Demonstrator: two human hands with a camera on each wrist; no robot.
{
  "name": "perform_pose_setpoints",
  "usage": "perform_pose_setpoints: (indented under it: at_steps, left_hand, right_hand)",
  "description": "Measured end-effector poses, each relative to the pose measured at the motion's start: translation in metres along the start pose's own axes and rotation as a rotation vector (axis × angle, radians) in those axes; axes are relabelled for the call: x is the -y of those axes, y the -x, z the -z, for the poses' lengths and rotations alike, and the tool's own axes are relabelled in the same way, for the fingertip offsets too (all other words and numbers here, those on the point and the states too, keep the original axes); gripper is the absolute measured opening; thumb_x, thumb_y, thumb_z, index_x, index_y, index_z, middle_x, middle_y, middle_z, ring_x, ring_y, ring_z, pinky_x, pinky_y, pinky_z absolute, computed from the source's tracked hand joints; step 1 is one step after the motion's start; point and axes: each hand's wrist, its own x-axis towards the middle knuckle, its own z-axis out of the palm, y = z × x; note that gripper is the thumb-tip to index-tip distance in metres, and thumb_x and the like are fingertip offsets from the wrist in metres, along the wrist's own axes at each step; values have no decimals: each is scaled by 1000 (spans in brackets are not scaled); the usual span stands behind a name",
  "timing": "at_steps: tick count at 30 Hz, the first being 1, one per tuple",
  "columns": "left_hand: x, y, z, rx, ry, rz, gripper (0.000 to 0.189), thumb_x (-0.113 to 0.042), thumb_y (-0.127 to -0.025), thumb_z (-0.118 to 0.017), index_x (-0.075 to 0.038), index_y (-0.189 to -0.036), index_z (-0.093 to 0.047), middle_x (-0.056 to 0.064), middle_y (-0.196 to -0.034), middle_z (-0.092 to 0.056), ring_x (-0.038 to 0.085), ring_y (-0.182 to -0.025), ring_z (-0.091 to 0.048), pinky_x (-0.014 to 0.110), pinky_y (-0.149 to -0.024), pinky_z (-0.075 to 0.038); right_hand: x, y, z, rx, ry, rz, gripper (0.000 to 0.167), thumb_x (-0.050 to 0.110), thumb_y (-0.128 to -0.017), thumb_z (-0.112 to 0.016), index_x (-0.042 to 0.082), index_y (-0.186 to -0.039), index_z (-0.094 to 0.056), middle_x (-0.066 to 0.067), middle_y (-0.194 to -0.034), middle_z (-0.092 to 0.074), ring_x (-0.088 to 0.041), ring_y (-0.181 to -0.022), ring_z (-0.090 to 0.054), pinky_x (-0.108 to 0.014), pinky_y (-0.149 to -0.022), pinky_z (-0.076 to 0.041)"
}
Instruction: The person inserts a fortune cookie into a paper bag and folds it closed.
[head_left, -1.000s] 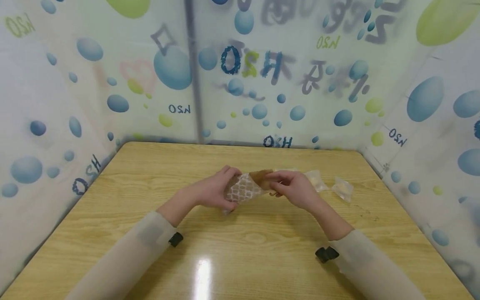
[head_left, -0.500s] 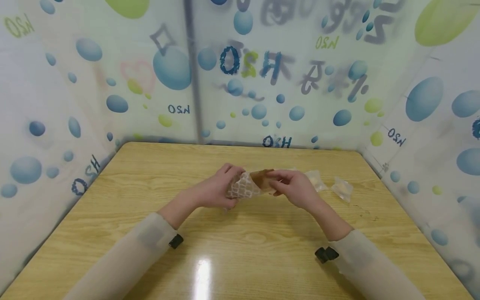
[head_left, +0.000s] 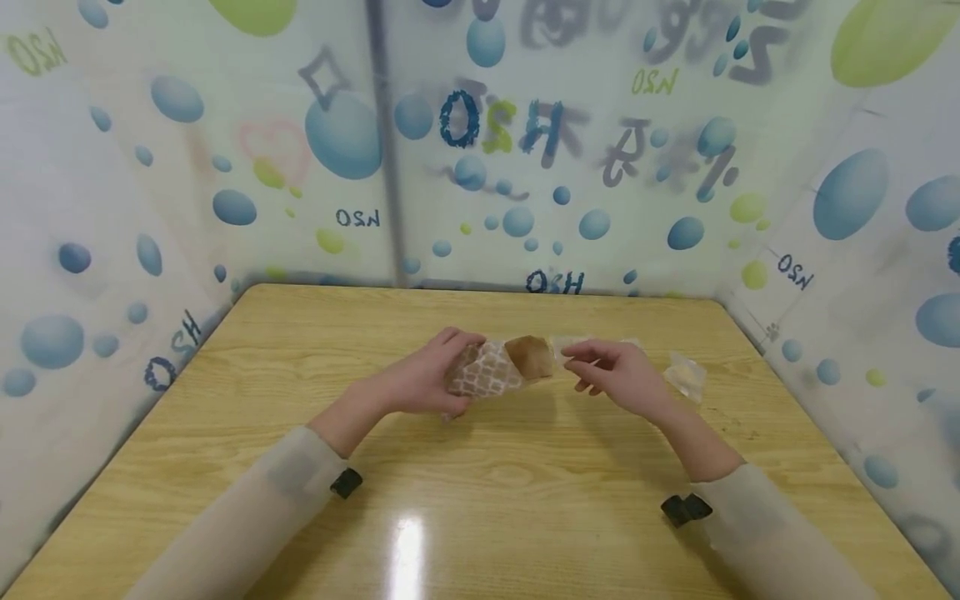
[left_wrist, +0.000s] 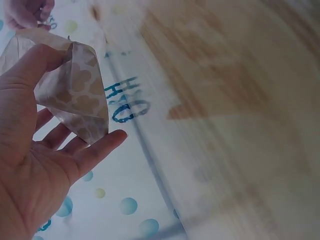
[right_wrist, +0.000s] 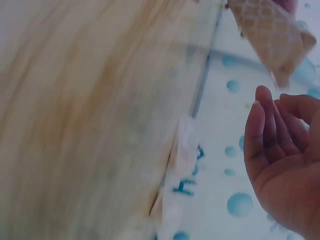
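Note:
My left hand (head_left: 420,379) grips a small brown paper bag (head_left: 487,372) with a white lattice pattern, its plain brown mouth gaping to the right. In the left wrist view the thumb presses on the near face of the bag (left_wrist: 75,90) while the fingers spread behind it. My right hand (head_left: 618,375) hovers just right of the bag's mouth, apart from it, fingers loosely bent around nothing. From the right wrist, the hand (right_wrist: 282,155) shows an empty palm below the bag (right_wrist: 272,37). The inside of the bag is mostly hidden.
Small clear packets lie on the wooden table (head_left: 495,483): one packet (head_left: 686,377) at the right, another packet (head_left: 567,342) partly behind my right hand. Patterned curtain walls (head_left: 480,167) rise along the table's back and sides.
My right hand has let go of the bag's rim and drawn back to the right. The bag's mouth shows wider now, still in my left hand.

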Motion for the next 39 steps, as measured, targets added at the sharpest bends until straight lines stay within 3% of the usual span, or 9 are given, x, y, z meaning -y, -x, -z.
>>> perform_pose_setpoints:
  at_steps: [10, 15, 19, 22, 26, 29, 32, 36, 39]
  left_hand:
    - [8, 7, 6, -22, 2, 15, 94, -14, -86, -89, -4, -165, -39, 20, -150, -47, 31, -129, -55, 52, -112, -53]
    - [8, 7, 6, -25, 0, 15, 94, -14, -86, -88, -4, -165, -39, 21, -150, -48, 31, -128, -55, 52, -111, -53]
    - [9, 6, 4, -27, -7, 17, 93, -15, -86, -88, -4, -165, -39, 21, -149, -48, 30, -127, -56, 51, -110, -54]
    - [9, 6, 3, -30, -10, 23, 93, -15, -87, -88, -4, -165, -39, 20, -148, -48, 30, -126, -56, 50, -110, -54]
    - [8, 6, 3, -34, -11, 24, 92, -15, -87, -87, -4, -165, -39, 20, -149, -48, 31, -127, -55, 51, -111, -53]
    - [6, 6, 5, -31, -7, 26, 92, -15, -87, -87, -4, -165, -39, 20, -148, -48, 30, -127, -55, 51, -111, -53]
    - [5, 6, 5, -27, -10, 23, 92, -15, -87, -87, -4, -165, -39, 20, -148, -48, 30, -126, -55, 51, -110, -54]
    - [4, 6, 5, -20, -12, 25, 92, -15, -87, -87, -4, -165, -39, 20, -149, -48, 30, -127, -56, 50, -111, -54]
    - [3, 5, 4, -23, -13, 26, 92, -15, -87, -87, -4, -165, -39, 20, -148, -48, 30, -127, -56, 50, -111, -54]
  right_hand:
    - [-68, 29, 91, -102, 128, -161, 47, 30, -113, -62, 0, -149, -64, -23, -128, -73, -16, -93, -75, -33, -79, -64]
    - [-101, 38, 119, -90, 210, -266, 52, 35, -115, -58, -3, -151, -61, -22, -130, -70, -14, -91, -67, -30, -78, -61]
    - [-113, 39, 125, -76, 227, -338, 61, 44, -112, -62, -1, -154, -58, -14, -115, -71, -18, -82, -64, -32, -76, -55]
    - [-116, 38, 123, -62, 249, -351, 63, 46, -110, -66, 1, -154, -59, -15, -113, -70, -22, -83, -64, -34, -76, -54]
    - [-113, 36, 120, -44, 259, -343, 62, 44, -108, -68, 1, -152, -59, -32, -141, -60, -38, -111, -65, -38, -85, -59]
    - [-110, 37, 119, -28, 272, -347, 63, 45, -109, -66, 1, -153, -57, -42, -156, -45, -52, -132, -55, -41, -92, -59]
    - [-108, 37, 116, -14, 243, -362, 63, 43, -110, -66, 1, -155, -54, -41, -141, -55, -49, -115, -63, -41, -84, -58]
    - [-105, 38, 113, 0, 196, -364, 64, 39, -109, -69, 1, -157, -50, -16, -105, -65, -26, -81, -63, -37, -71, -55]
    - [-105, 39, 114, -8, 233, -348, 68, 41, -108, -69, -1, -157, -49, -15, -107, -65, -23, -85, -62, -36, -72, -54]
